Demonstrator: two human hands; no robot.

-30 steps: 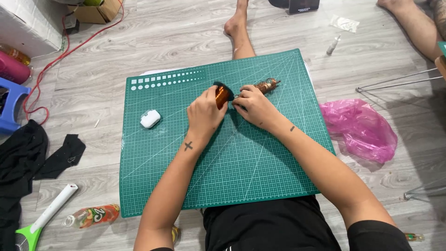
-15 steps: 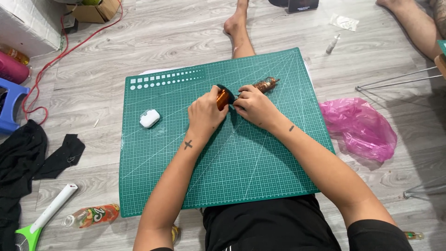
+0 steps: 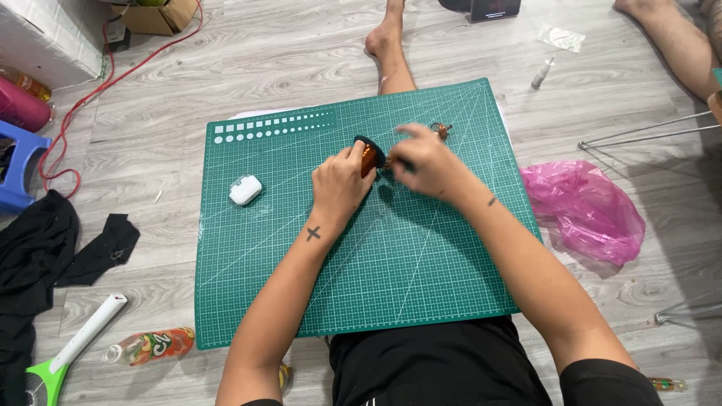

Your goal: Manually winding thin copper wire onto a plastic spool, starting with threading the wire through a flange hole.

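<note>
Thing in hand: small black and orange spool [image 3: 368,156], up near the far middle of the green cutting mat [image 3: 376,278], held just off the mat surface as far as I can tell.
Left hand [image 3: 340,184]: curled around the spool from the near side, fingers closed on it.
Right hand [image 3: 425,162]: right beside the spool, touching or almost touching its right side. It's blurred, fingers bunched like a pinch, but can't tell if it's actually gripping anything.
Just past the right hand: a little coppery wire piece [image 3: 441,129] on the mat, close to the fingertips but apart from them.
Also on the mat: small white case [image 3: 245,189], well left of the hands, nothing between it and them.
Right of the mat: crumpled pink plastic bag [image 3: 583,207] on the floor, plus thin metal rods [image 3: 647,131] beyond it.
Left side: black cloth [image 3: 45,248], a green and white swatter [image 3: 64,353], a plastic bottle [image 3: 150,346] lying down, a blue stool [image 3: 19,162] and a red cable [image 3: 83,98].
Far edge: a small white tube [image 3: 541,73].
Surface: mat lies flat on a grey wood-look floor [image 3: 263,75]; the person sits on the floor with a bare foot [image 3: 385,34] sticking out past the mat.
Someone else: a bare leg [image 3: 669,37] at top right.
</note>
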